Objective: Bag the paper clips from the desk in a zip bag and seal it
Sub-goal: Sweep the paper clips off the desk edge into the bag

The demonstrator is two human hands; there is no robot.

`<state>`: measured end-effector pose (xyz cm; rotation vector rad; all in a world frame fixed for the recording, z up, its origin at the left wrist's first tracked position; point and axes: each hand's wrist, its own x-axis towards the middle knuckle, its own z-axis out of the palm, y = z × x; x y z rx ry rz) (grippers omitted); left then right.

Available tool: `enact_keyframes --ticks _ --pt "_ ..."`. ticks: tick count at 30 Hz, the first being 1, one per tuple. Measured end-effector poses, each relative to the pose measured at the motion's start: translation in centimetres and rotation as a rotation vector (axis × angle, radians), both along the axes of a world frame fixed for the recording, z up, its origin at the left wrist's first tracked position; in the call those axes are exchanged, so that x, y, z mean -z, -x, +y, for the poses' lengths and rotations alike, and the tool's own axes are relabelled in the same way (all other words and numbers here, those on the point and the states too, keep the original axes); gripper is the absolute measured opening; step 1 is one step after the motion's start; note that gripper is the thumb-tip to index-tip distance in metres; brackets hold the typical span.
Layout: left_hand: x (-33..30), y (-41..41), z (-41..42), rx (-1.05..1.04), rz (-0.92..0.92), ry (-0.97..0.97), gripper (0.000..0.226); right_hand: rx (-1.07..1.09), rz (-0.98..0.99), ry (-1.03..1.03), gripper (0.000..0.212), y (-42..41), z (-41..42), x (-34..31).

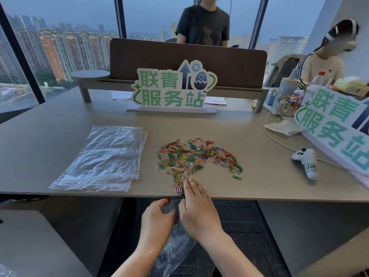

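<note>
Right hand (pixel 196 204) laid at the near edge of the counter (pixel 60 120), fingers straight and flat, pressed on a small bunch of paper clips (pixel 196 156) being raked toward that edge. Nothing is pinched; the hand is wide. Left hand (pixel 157 218) held just below the counter edge, fingers curled round the mouth of a clear zip bag (pixel 175 248), which hangs down under the edge beneath the right hand. Whether the bag mouth is properly open cannot be told; it is hidden behind the hands.

Main pile of coloured clips is spread on the counter beyond the right hand, with a thin trail running from the pile to the fingers. A stack of spare zip bags (pixel 103 158) lies flat left of the pile. A white controller (pixel 306 161) is seen right of the pile, a green sign (pixel 173 88) behind it.

Progress judged early: bag held ready, no clips clearly visible inside it, nearly the whole pile left on the counter. Sweeping to be repeated many times, then the zip closed; sealing not started.
</note>
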<state>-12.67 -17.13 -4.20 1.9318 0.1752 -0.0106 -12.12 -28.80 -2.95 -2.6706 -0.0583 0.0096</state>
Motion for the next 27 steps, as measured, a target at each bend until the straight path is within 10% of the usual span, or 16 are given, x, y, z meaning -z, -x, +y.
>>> enact_keyframes --ticks 6,11,27 --pt "0.3 0.1 0.3 0.007 -0.019 0.017 0.012 -0.031 0.008 -0.086 0.057 1.7 0.8 -0.4" --pt "0.6 0.1 0.6 -0.015 0.026 0.004 0.036 0.027 -0.141 -0.240 0.056 0.8 -0.3 -1.0" --pt "0.7 0.2 1.2 -0.023 0.027 0.079 0.030 -0.084 -0.067 0.016 0.055 -5.2 -2.1 0.2"
